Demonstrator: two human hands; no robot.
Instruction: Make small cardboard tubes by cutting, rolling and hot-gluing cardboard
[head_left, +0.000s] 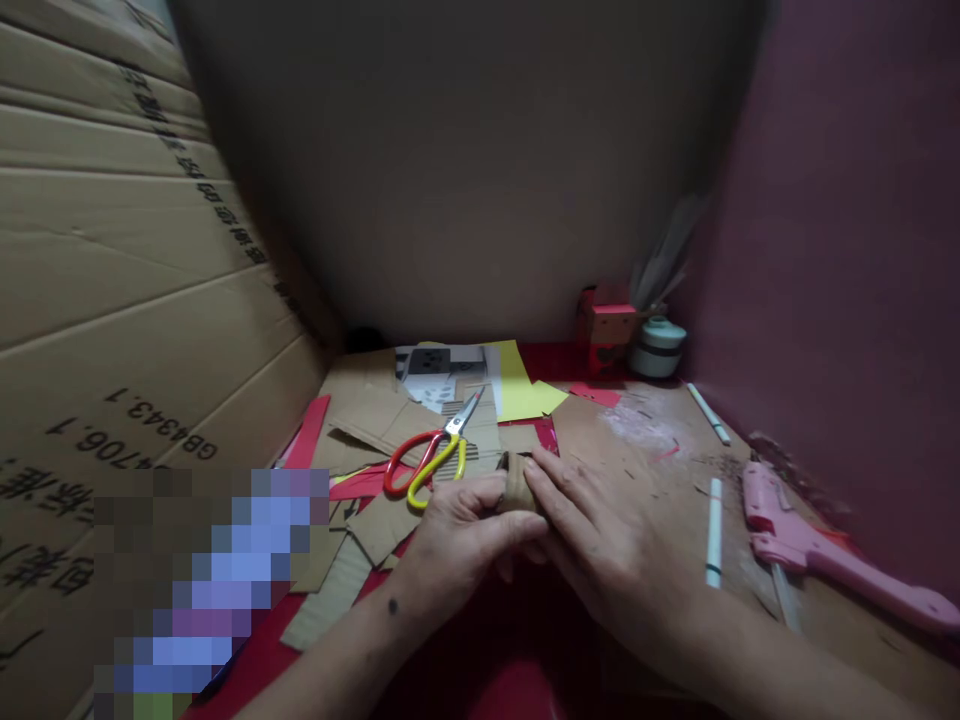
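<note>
A small curled piece of brown cardboard [517, 486] is between my two hands near the middle of the view. My left hand [469, 515] grips it from the left, with the thumb along its lower edge. From the right, my right hand [596, 525] presses against it, fingers close together and laid over its side. My palms and some fingertips hide part of the cardboard. Just beyond my left hand lie scissors [431, 460] with one red and one yellow handle, blades slightly apart, on top of cardboard scraps [386, 525].
A pink glue gun [832, 570] lies at the right, with white-and-green sticks [715, 530] nearby. At the back stand a red-and-brown box [609, 335] and a pale green jar [658, 348]. Yellow paper [517, 385] lies behind the scissors. A large cardboard sheet [127, 280] rises at the left.
</note>
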